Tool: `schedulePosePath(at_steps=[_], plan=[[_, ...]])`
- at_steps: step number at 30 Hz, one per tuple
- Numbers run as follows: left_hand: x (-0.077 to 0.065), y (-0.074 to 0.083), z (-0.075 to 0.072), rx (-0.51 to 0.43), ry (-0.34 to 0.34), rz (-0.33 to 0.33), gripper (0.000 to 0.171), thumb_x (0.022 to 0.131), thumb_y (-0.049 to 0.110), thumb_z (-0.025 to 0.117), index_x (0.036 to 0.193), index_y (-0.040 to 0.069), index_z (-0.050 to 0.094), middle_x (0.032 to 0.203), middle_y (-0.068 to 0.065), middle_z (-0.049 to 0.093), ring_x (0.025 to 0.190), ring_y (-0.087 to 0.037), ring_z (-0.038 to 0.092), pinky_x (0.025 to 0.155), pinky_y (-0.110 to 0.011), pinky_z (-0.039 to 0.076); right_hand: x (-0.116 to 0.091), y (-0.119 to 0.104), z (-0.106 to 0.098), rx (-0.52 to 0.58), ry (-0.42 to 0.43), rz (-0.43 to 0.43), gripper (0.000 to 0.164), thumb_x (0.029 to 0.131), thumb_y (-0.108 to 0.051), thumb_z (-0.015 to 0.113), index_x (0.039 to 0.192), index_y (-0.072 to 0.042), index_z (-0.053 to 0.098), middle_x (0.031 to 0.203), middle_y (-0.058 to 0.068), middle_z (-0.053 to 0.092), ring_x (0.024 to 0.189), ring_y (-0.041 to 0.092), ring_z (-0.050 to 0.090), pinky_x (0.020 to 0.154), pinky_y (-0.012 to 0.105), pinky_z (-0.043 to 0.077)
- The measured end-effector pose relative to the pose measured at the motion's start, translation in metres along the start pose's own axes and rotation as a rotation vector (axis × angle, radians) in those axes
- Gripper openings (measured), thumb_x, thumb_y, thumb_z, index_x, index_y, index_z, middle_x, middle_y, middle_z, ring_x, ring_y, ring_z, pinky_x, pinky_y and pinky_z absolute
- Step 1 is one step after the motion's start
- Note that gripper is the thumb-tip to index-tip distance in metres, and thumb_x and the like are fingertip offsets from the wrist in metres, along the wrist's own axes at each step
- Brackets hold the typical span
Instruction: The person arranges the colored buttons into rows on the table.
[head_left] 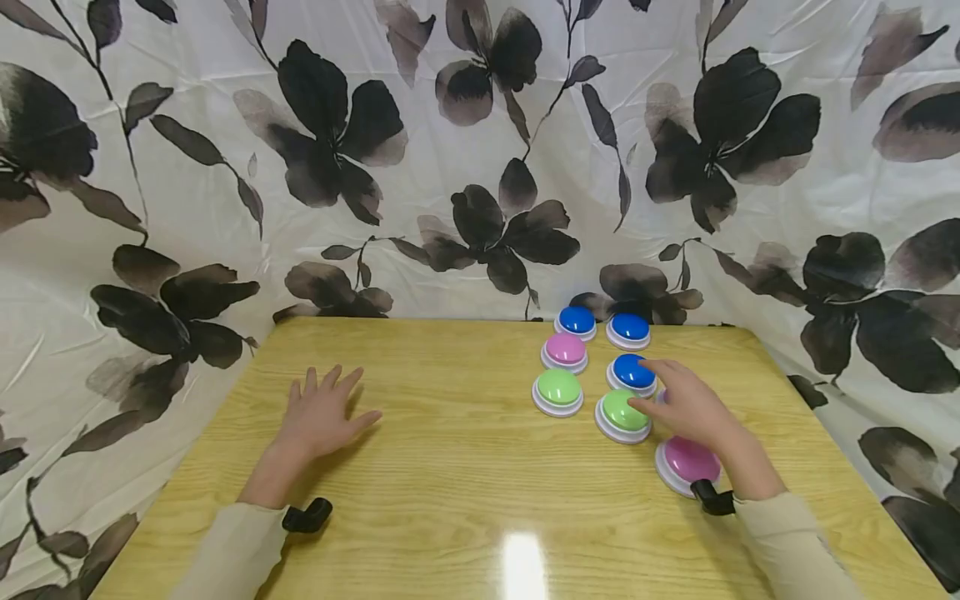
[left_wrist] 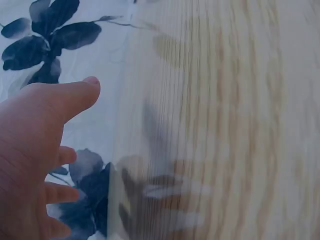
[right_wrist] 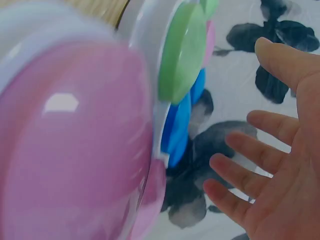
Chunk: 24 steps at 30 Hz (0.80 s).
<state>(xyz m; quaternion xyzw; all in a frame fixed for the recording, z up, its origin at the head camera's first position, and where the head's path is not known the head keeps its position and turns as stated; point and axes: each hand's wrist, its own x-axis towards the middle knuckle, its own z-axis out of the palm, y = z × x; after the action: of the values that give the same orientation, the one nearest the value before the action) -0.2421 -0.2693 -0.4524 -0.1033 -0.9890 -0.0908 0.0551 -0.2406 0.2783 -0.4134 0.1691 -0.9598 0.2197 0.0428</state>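
Note:
My left hand [head_left: 318, 417], fingers spread, is over the left part of the wooden table and holds nothing; the left wrist view shows its thumb [left_wrist: 75, 97] apart from the tabletop. On the right, my right hand [head_left: 693, 404] is above a group of round push buttons with white bases, its fingers extended and grasping nothing. Nearest to it are a blue button [head_left: 633, 371], a green button [head_left: 624, 410] and a large pink button [head_left: 692, 460]. Another pink button is mostly hidden under the hand. In the right wrist view, the fingers [right_wrist: 240, 172] appear apart from the buttons.
Further left and back in the group are a second green button [head_left: 558, 387], a pink button [head_left: 566, 349] and two blue buttons, one [head_left: 577, 319] beside the other [head_left: 629, 327]. Floral cloth [head_left: 420, 150] hangs behind and beside the table [head_left: 450, 500].

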Motion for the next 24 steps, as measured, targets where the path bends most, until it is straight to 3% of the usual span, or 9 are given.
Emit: schedulePosePath(at_steps=[9, 24], plan=[[0.008, 0.017, 0.007, -0.029, -0.03, 0.04, 0.079, 0.089, 0.061, 0.057, 0.146, 0.008, 0.042, 0.147, -0.028, 0.034, 0.132, -0.059, 0.021, 0.102, -0.072, 0.017, 0.017, -0.019, 0.017, 0.045, -0.04, -0.032, 0.063, 0.087, -0.032, 0.074, 0.135, 0.002, 0.052, 0.135, 0.024, 0.051, 0.127, 0.044, 0.043, 0.103, 0.059, 0.035], [0.033, 0.069, 0.025, -0.053, -0.045, 0.149, 0.07, 0.089, 0.056, 0.061, 0.142, 0.012, 0.049, 0.143, -0.021, 0.043, 0.132, -0.048, 0.034, 0.1, -0.066, 0.03, 0.04, -0.038, 0.037, 0.112, -0.064, -0.055, 0.068, 0.082, -0.03, 0.079, 0.135, 0.002, 0.052, 0.132, 0.019, 0.055, 0.116, 0.039, 0.054, 0.094, 0.054, 0.045]])
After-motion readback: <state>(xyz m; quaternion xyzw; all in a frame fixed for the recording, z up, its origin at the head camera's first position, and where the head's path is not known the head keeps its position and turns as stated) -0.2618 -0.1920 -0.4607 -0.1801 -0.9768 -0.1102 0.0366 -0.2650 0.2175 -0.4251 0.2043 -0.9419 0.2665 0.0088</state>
